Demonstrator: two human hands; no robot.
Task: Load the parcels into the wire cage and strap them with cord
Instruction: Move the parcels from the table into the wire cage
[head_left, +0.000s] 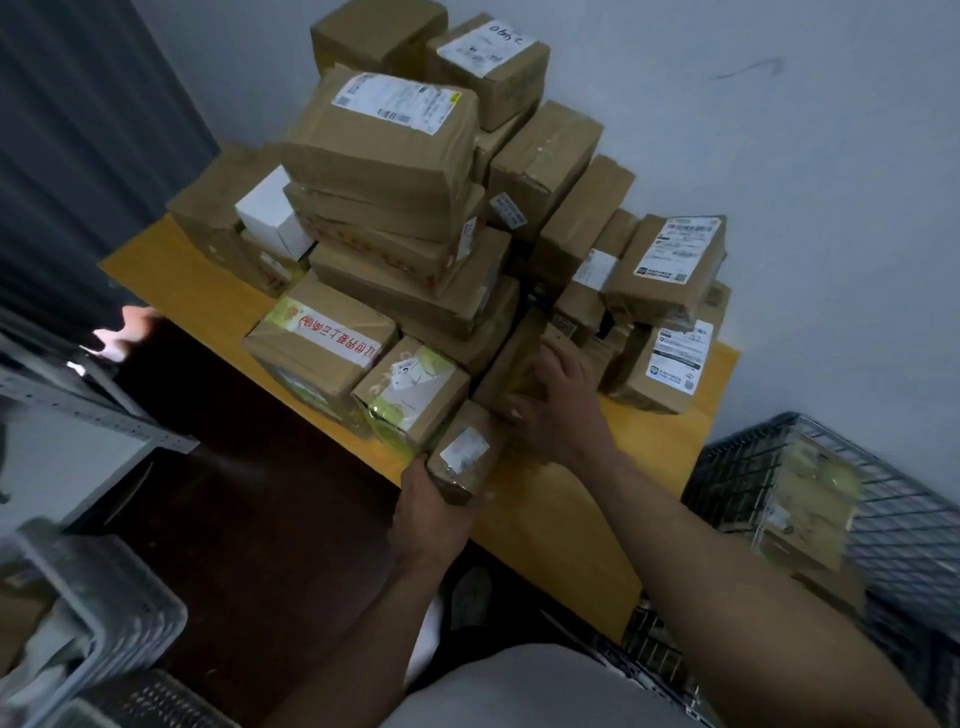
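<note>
A tall pile of brown cardboard parcels (384, 171) covers the yellow table (550, 519) against the wall. My left hand (431, 514) grips a small brown parcel with a white label (467, 452) at the table's front edge. My right hand (556, 410) rests on a brown parcel (511, 364) low in the pile, fingers curled around its side. The wire cage (883, 519) stands at the lower right beside the table, with a few parcels (810, 499) inside it. No cord is in view.
A grey plastic crate (104, 608) sits at the lower left, below a metal shelf frame (93, 410). A dark curtain (78, 156) hangs at the left. Dark floor lies between the crate and the table. Another person's hand (124, 332) shows at the left.
</note>
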